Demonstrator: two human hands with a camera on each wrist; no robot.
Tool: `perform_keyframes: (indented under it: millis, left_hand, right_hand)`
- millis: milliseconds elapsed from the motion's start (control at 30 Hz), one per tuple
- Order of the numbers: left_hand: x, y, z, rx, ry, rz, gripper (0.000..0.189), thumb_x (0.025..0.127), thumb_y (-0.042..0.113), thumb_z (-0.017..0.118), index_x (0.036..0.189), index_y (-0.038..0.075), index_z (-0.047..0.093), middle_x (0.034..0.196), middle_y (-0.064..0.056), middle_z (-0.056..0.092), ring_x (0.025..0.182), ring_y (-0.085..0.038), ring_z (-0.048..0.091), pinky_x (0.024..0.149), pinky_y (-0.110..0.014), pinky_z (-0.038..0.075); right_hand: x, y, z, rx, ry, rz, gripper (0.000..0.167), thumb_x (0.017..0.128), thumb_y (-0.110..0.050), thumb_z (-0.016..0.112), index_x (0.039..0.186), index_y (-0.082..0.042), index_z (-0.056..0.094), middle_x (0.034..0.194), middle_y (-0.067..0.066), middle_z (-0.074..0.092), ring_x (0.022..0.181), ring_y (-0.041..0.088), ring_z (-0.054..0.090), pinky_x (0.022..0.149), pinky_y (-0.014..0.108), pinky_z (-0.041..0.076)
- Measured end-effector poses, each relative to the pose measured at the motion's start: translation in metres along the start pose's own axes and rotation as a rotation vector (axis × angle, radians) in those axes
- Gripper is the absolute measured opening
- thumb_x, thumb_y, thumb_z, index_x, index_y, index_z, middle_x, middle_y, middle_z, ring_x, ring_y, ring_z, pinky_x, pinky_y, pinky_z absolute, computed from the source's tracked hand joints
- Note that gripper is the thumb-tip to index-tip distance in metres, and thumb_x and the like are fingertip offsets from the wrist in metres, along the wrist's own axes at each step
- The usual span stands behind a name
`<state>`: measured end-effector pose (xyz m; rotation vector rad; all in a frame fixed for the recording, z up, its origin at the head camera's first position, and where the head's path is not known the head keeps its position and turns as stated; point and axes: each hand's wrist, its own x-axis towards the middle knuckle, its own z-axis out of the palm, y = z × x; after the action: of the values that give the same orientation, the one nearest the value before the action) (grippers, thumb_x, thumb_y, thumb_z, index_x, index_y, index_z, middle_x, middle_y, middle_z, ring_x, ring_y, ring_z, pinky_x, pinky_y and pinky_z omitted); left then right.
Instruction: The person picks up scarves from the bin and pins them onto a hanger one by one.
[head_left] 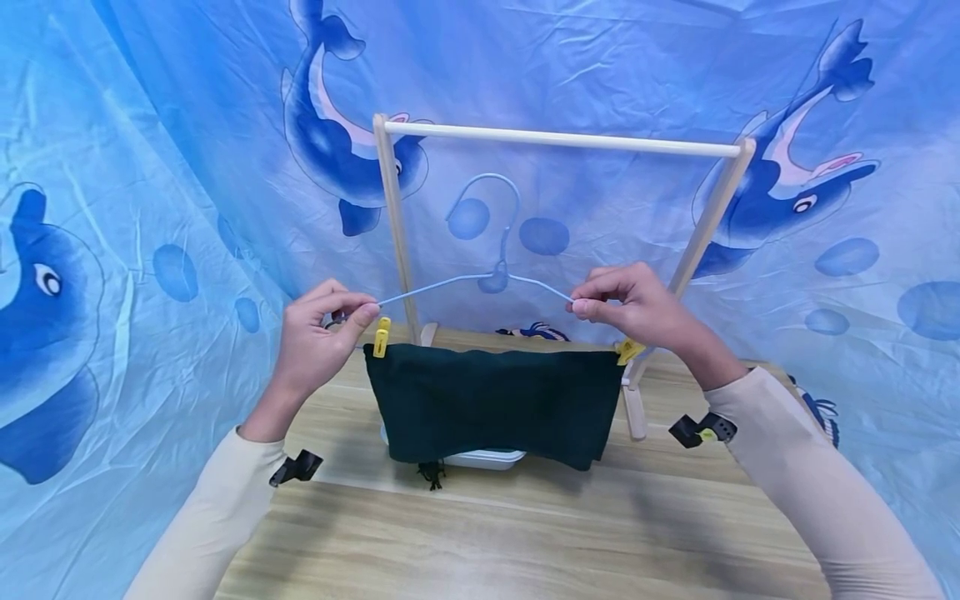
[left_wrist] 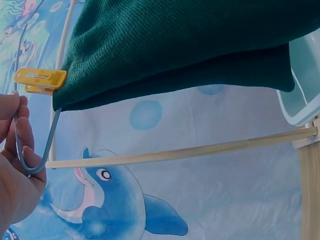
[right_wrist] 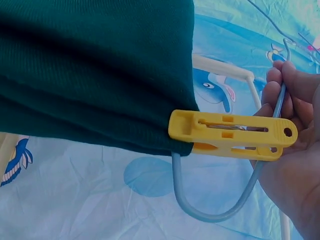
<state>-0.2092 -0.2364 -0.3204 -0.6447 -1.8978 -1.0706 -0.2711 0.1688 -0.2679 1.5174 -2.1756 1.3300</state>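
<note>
In the head view a light-blue wire hanger is held up between both hands, its hook upward. My left hand pinches its left shoulder between thumb and fingers; my right hand pinches the right shoulder. A dark green knitted cloth, perhaps a scarf, hangs folded over the hanger's lower bar. One yellow clothespin clips its left end. Another yellow clothespin clips the right end, close to my right palm. A black tassel shows below the cloth.
Behind the hanger stands a drying rack with a white top rail and wooden legs. A pale tray sits on the wooden table, mostly covered from sight by the cloth. A blue dolphin-print curtain surrounds the table.
</note>
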Motion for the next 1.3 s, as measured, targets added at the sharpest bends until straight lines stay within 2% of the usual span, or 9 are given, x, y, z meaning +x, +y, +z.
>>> perform_keyframes:
  millis: [267, 433, 667, 800, 933, 1067, 1167, 1300]
  left_hand:
    - [0.008, 0.003, 0.003, 0.001, -0.049, 0.006, 0.012, 0.082, -0.01, 0.079, 0.092, -0.002, 0.08, 0.073, -0.007, 0.059, 0.07, -0.009, 0.045, 0.064, -0.025, 0.035]
    - [0.013, 0.008, 0.006, 0.003, -0.085, -0.016, 0.012, 0.086, -0.004, 0.078, 0.097, 0.002, 0.08, 0.08, -0.005, 0.067, 0.073, -0.009, 0.051, 0.067, -0.025, 0.039]
    - [0.017, 0.008, 0.012, -0.001, -0.106, -0.057, 0.013, 0.09, 0.001, 0.077, 0.103, 0.003, 0.079, 0.09, -0.005, 0.073, 0.078, -0.007, 0.058, 0.073, -0.023, 0.044]
    - [0.018, 0.004, 0.012, -0.022, -0.076, -0.079, 0.016, 0.093, 0.001, 0.073, 0.108, 0.001, 0.077, 0.095, -0.01, 0.074, 0.082, -0.007, 0.059, 0.076, -0.021, 0.046]
    - [0.02, -0.004, 0.01, -0.076, -0.024, -0.135, 0.017, 0.098, 0.004, 0.066, 0.112, -0.001, 0.075, 0.099, -0.014, 0.074, 0.086, -0.008, 0.064, 0.078, -0.019, 0.048]
    - [0.023, -0.013, 0.007, -0.124, 0.016, -0.195, 0.022, 0.103, 0.009, 0.06, 0.117, -0.004, 0.072, 0.104, -0.007, 0.075, 0.094, -0.009, 0.068, 0.082, -0.018, 0.052]
    - [0.024, -0.023, 0.004, -0.125, 0.046, -0.224, 0.026, 0.103, 0.012, 0.06, 0.119, -0.005, 0.07, 0.109, -0.004, 0.074, 0.099, -0.007, 0.068, 0.086, -0.019, 0.051]
    - [0.024, -0.038, 0.005, -0.106, 0.076, -0.292, 0.029, 0.099, 0.011, 0.066, 0.124, -0.005, 0.067, 0.118, -0.015, 0.072, 0.102, -0.002, 0.066, 0.088, -0.019, 0.049]
  right_hand:
    - [-0.005, -0.001, -0.005, 0.103, -0.004, 0.035, 0.022, 0.098, 0.0, 0.064, 0.1, -0.013, 0.081, 0.079, 0.003, 0.066, 0.071, 0.014, 0.051, 0.061, 0.025, 0.045]
    - [-0.007, -0.003, -0.01, 0.15, 0.038, 0.063, 0.023, 0.097, 0.003, 0.064, 0.1, -0.012, 0.082, 0.079, 0.004, 0.066, 0.07, 0.014, 0.053, 0.061, 0.024, 0.046]
    - [-0.011, -0.009, -0.015, 0.132, 0.091, 0.16, 0.025, 0.099, 0.006, 0.06, 0.098, -0.008, 0.081, 0.079, 0.004, 0.065, 0.071, 0.016, 0.056, 0.065, 0.024, 0.049]
    - [-0.015, -0.011, -0.019, 0.168, 0.13, 0.149, 0.026, 0.098, 0.01, 0.059, 0.096, -0.005, 0.081, 0.078, 0.005, 0.065, 0.069, 0.016, 0.053, 0.063, 0.024, 0.047]
    - [-0.019, -0.013, -0.025, 0.165, 0.178, 0.131, 0.022, 0.097, 0.012, 0.059, 0.095, 0.003, 0.079, 0.079, 0.004, 0.067, 0.069, 0.015, 0.056, 0.064, 0.021, 0.05]
    - [-0.023, -0.019, -0.035, 0.135, 0.216, 0.144, 0.016, 0.097, 0.011, 0.059, 0.096, 0.011, 0.075, 0.081, 0.005, 0.069, 0.071, 0.014, 0.059, 0.065, 0.021, 0.051]
    - [-0.026, -0.026, -0.042, 0.126, 0.246, 0.156, 0.015, 0.097, 0.011, 0.059, 0.096, 0.012, 0.075, 0.082, 0.005, 0.069, 0.072, 0.014, 0.06, 0.066, 0.02, 0.051]
    - [-0.029, -0.034, -0.053, 0.142, 0.286, 0.164, 0.016, 0.097, 0.012, 0.058, 0.096, 0.012, 0.075, 0.082, 0.005, 0.069, 0.072, 0.016, 0.059, 0.066, 0.02, 0.052]
